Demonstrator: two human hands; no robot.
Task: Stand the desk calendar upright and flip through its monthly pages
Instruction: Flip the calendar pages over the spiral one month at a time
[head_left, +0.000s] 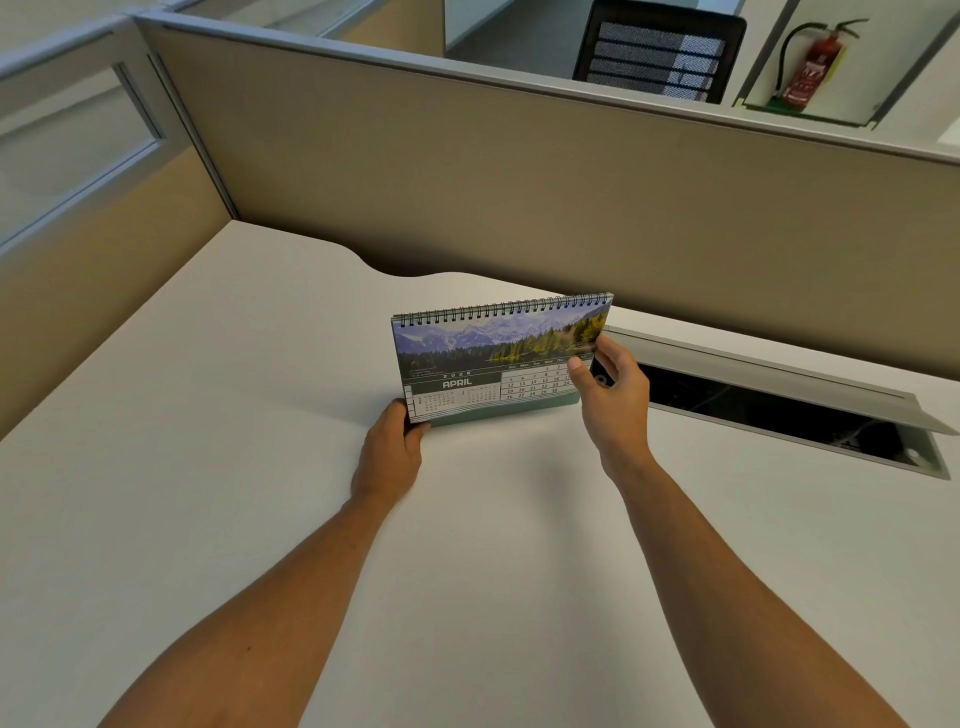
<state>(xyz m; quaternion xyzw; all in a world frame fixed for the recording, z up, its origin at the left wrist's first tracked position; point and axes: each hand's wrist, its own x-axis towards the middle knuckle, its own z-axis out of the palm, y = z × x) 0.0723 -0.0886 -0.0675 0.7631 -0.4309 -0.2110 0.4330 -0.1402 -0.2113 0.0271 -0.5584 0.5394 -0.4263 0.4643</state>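
The spiral-bound desk calendar (488, 358) stands upright on the white desk (218, 467), showing the APRIL 2026 page with a mountain and forest photo. My left hand (390, 452) grips its lower left corner, thumb on the front. At the right edge, my right hand (613, 389) pinches the front page, thumb on the date grid and fingers behind it. That page's lower right corner is hidden by the hand.
A beige cubicle partition (467, 182) rises just behind the calendar. An open cable tray with a raised grey lid (779, 384) sits in the desk at the right. Beyond the partition are a black mesh chair (660, 52) and a red fire extinguisher (810, 67).
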